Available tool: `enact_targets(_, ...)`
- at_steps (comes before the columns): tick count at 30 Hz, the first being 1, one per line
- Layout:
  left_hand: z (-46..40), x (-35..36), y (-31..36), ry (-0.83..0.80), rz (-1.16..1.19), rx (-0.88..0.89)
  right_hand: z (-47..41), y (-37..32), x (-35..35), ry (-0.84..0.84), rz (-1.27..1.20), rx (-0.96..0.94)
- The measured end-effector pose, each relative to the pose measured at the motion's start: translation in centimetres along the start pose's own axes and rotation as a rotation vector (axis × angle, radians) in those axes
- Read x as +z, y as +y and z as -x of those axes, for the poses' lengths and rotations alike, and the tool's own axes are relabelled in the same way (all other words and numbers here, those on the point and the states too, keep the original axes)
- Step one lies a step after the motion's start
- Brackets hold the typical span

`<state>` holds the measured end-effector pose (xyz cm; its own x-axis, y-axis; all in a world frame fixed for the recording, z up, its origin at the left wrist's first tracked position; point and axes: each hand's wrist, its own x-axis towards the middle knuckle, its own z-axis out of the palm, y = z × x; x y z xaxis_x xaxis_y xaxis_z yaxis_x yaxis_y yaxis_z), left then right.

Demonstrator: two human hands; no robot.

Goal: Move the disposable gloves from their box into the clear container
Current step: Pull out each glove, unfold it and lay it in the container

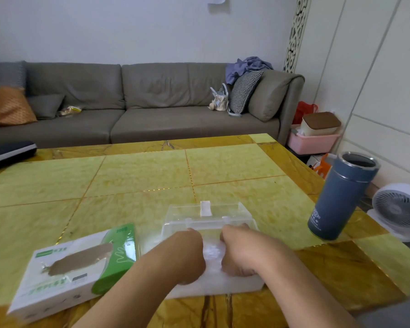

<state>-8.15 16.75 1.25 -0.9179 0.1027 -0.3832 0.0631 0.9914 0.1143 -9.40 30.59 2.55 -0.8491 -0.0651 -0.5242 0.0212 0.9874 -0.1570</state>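
The clear container (244, 286) sits near the table's front edge, its lid (207, 215) swung open toward the far side. A mass of translucent white disposable gloves (212, 253) fills it. My left hand (187, 254) and my right hand (238, 250) are both inside the container, side by side, fingers curled down into the gloves. How the fingertips lie is hidden. The white and green glove box (74, 268) lies flat to the left of the container, its oval top opening showing a dark inside.
A blue insulated bottle (341, 197) without a cap stands at the table's right edge. A dark flat object (10, 151) lies at the far left corner. A grey sofa (140, 102) runs behind the table. A white fan (399, 209) and pink bin (314, 140) stand on the floor at right.
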Motion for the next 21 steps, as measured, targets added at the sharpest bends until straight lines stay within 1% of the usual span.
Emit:
enact_targets(2,1.9,0.0,-0.7,0.120,-0.008,0.040,0.0,-0.1,0.1,0.022,-0.023,-0.004)
enact_targets(4,4.1,-0.2,-1.1,0.271,-0.101,0.119,-0.2,-0.3,0.2,0.037,-0.029,-0.014)
enact_targets(5,4.8,-0.2,-1.3,0.319,-0.153,0.161,-0.2,-0.4,0.2,0.045,-0.030,-0.016)
enact_targets(8,6.7,0.4,-2.1,0.336,-0.225,0.307,0.0,-0.6,0.3,0.069,-0.045,-0.025)
enact_targets(10,6.3,1.6,-3.2,0.361,-0.292,0.411,0.3,-0.7,0.2,0.071,-0.066,-0.042)
enact_targets(11,5.9,2.3,-3.7,0.399,-0.303,0.440,0.4,-0.7,0.1,0.065,-0.072,-0.042)
enact_targets(12,5.5,2.9,-4.2,0.461,-0.297,0.449,0.5,-0.8,0.0,0.060,-0.072,-0.037)
enact_targets(13,5.1,3.4,-4.6,0.491,-0.285,0.465,0.6,-1.0,-0.2,0.058,-0.075,-0.030)
enact_targets(15,4.4,3.7,-5.0,0.513,-0.247,0.515,0.8,-1.3,-0.3,0.065,-0.077,-0.023)
enact_targets(16,4.0,3.9,-5.4,0.556,-0.261,0.540,0.9,-1.4,-0.3,0.073,-0.072,-0.028)
enact_targets(17,3.8,4.2,-5.8,0.557,-0.263,0.550,0.8,-1.6,-0.3,0.082,-0.063,-0.036)
enact_targets(19,3.9,4.6,-6.4,0.564,-0.186,0.555,0.7,-1.8,-0.1,0.112,-0.044,-0.064)
enact_targets(21,4.0,5.0,-6.9,0.616,-0.088,0.582,0.8,-1.9,-0.1,0.155,-0.036,-0.081)
